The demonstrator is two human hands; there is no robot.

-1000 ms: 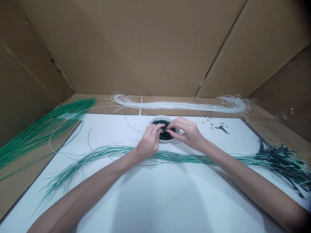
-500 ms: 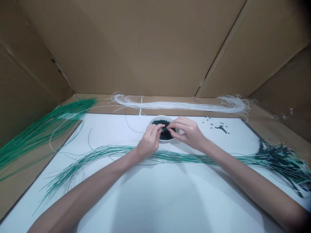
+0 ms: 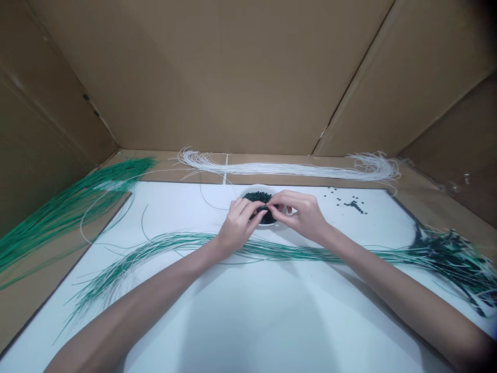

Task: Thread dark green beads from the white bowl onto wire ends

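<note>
left hand (image 3: 237,226) and right hand (image 3: 305,215) pinch, seemingly on small dark piece (image 3: 264,208), above white bowl (image 3: 258,188) of dark beads (image 3: 257,197). brace hands together, pinch lightly, work over bowl so dropped beads land inside.

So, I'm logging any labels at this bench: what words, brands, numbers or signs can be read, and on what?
None: no readable text appears in this view.
Cardboard walls: no print visible; the two small dark spots at left show no letters.
White bowl: no marking on the parts that show.
White board: no writing visible.
Dark beads: too small to tell whether they bear any mark.
</note>
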